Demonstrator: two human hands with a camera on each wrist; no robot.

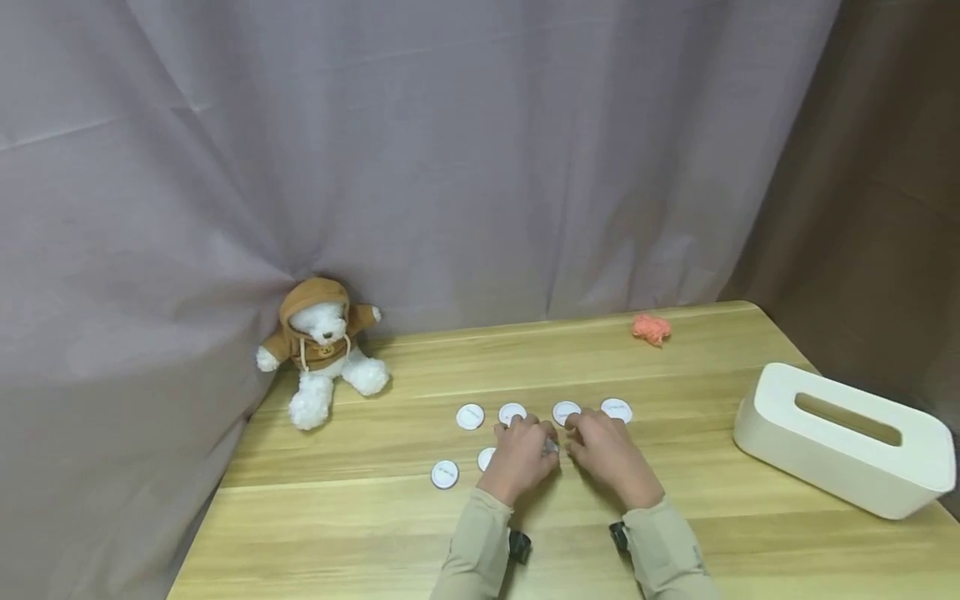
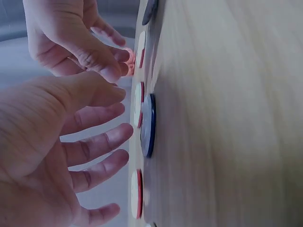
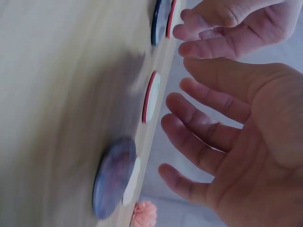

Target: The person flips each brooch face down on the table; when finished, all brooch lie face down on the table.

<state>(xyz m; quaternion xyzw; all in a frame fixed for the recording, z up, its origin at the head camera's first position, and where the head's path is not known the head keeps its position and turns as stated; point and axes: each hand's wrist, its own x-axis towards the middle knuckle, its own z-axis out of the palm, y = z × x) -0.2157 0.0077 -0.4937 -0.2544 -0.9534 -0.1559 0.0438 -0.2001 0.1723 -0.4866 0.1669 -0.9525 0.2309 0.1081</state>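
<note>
Several round, badge-like discs lie on the table in two loose rows, with white faces, such as the back-row disc (image 1: 470,417) and the front-left disc (image 1: 445,474). My left hand (image 1: 519,454) is over the middle discs, its fingers spread and loosely bent with nothing in them. A blue-rimmed disc (image 2: 148,125) lies close by its fingertips. Beside it, my right hand (image 1: 611,450) also holds nothing, fingers relaxed above the table. Near that hand a dark, glossy disc (image 3: 114,177) looks blurred, and a red-rimmed disc (image 3: 151,97) stands farther back. The hands partly cover some discs in the head view.
A white plush bear (image 1: 318,350) in a brown hoodie sits at the back left. Toward the back right lies a coral-coloured fluffy bundle (image 1: 651,329). A white tissue box (image 1: 825,454) stands at the right edge. Grey curtain (image 1: 480,167) hangs behind the table.
</note>
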